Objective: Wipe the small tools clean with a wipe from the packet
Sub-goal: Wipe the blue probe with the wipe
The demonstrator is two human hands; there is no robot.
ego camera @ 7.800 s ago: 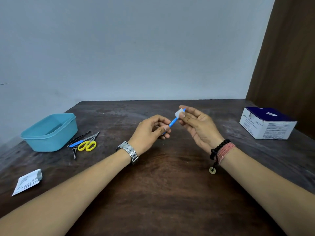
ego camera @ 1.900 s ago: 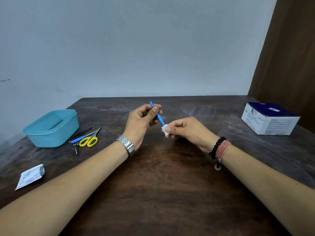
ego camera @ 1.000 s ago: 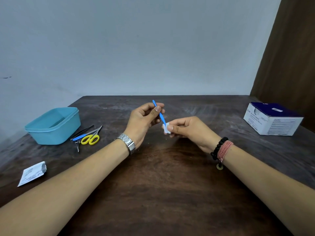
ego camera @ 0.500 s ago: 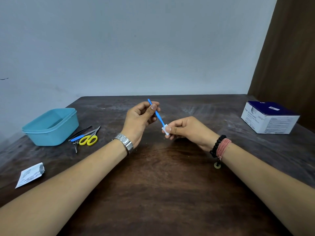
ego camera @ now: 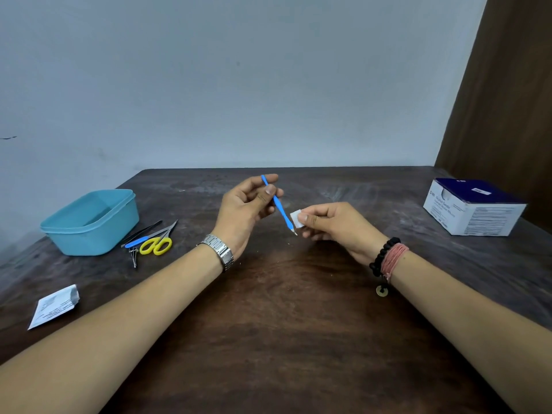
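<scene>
Holding the blue tool (ego camera: 278,206) between thumb and fingers of my left hand (ego camera: 245,210), I am keeping it slanted above the table (ego camera: 283,339), its pale pointed tip aiming down toward me. It is a thin blue stick, and its lower end is lying just beside the wipe (ego camera: 296,219); I cannot tell whether they are touching. My right hand (ego camera: 334,225) is pinching that small folded white wipe between thumb and forefinger, the other fingers curled in.

Left of the blue tool, the remaining tools are lying together on the table: yellow-handled scissors (ego camera: 157,242), black tweezers (ego camera: 142,232) and another blue-handled piece (ego camera: 138,242), all just beside the teal tub (ego camera: 89,222). Nearer me on that side the torn white packet (ego camera: 53,306) is lying flat, its print too small to read. Far right of the blue tool a white and navy box (ego camera: 475,210) is sitting; its side seems to be reading "BD" and "Swabs", the rest illegible.

I am working over a dark, scuffed wooden table against a pale grey wall (ego camera: 239,85), with brown panelling (ego camera: 507,100) at the right.
</scene>
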